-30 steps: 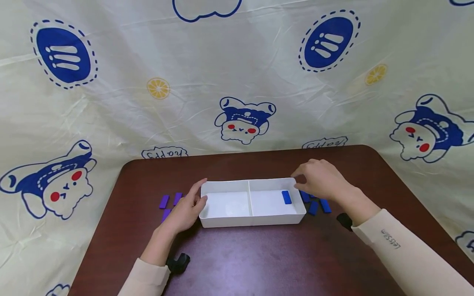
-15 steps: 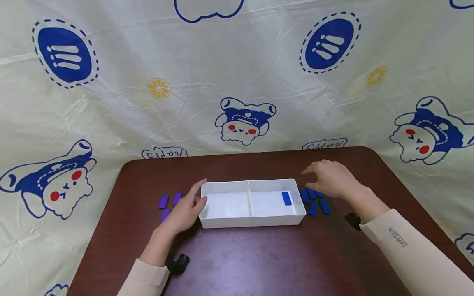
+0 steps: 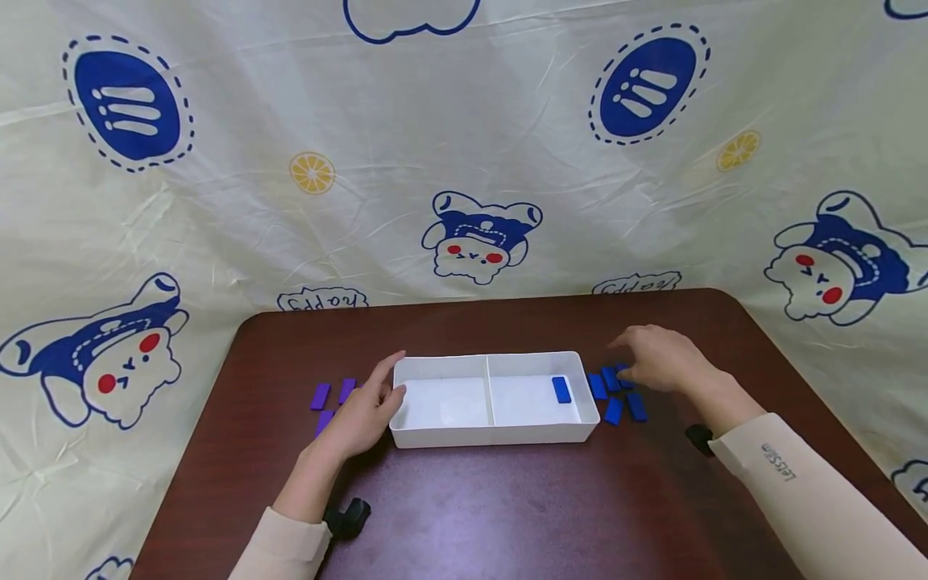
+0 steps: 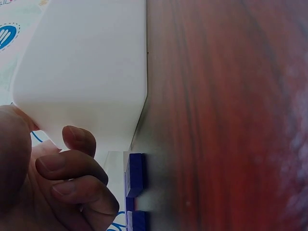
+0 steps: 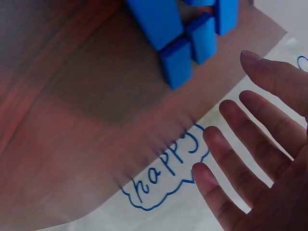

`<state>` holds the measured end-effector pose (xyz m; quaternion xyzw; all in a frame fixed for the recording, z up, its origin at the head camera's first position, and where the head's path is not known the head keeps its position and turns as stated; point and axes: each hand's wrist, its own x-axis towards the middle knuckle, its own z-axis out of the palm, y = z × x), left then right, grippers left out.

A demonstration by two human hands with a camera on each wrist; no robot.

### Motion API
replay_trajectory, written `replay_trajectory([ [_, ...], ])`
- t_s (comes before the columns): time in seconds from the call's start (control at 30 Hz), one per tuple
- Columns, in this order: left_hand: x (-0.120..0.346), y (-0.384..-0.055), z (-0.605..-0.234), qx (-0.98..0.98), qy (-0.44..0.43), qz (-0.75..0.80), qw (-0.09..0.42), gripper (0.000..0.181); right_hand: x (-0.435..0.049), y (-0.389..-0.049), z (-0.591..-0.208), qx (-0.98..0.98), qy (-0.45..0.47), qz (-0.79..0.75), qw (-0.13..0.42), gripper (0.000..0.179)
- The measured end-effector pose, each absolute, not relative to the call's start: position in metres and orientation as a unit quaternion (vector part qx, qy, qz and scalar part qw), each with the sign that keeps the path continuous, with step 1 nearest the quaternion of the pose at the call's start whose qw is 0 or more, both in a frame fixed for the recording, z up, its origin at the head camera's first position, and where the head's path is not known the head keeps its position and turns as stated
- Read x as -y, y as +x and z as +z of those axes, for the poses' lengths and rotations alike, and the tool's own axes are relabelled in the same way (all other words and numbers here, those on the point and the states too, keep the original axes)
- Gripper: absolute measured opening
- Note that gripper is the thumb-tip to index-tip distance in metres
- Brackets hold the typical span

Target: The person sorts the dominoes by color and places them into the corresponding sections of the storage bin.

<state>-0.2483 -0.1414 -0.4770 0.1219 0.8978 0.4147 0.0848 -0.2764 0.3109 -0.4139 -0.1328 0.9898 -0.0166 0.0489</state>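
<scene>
A white two-compartment box (image 3: 442, 437) stands on the table, with a single blue block (image 3: 561, 390) lying in its right compartment. My left hand (image 3: 366, 415) touches the box's left end, index finger at the far corner and thumb at the rim; in the left wrist view its other fingers bend loosely by the end wall. To the right of the box lie several blue blocks (image 3: 613, 411). Over the far ones hovers my right hand (image 3: 663, 358), its fingers spread and holding nothing in the right wrist view, apart from the blocks (image 5: 175, 62) there.
Several purple blocks (image 3: 321, 396) lie left of the box, partly hidden by the left hand. The dark brown table (image 3: 507, 515) has rounded far corners, and a printed white cloth (image 3: 377, 234) hangs behind it. Each wrist wears a black device (image 3: 350, 518).
My right hand has moved right, away from the box's far right corner and over the blue blocks. The left hand, the box and the block inside stay in place.
</scene>
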Motion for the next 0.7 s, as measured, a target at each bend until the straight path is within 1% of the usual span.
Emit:
replay_trajectory([
  [0.27, 0.141, -0.249, -0.482, -0.894, 0.117, 0.424, 0.092, 0.058, -0.323, -0.278, -0.428, -0.989, -0.127, -0.025, 0.068, 0.042],
  [0.47, 0.142, -0.248, -0.481, -0.894, 0.117, 0.424, 0.088, 0.058, -0.328, -0.281, -0.437, -0.989, -0.121, -0.025, 0.080, 0.042],
  [0.7, 0.142, -0.249, -0.479, -0.894, 0.117, 0.423, 0.086, 0.058, -0.329, -0.281, -0.441, -0.988, -0.119, -0.024, 0.092, 0.042],
])
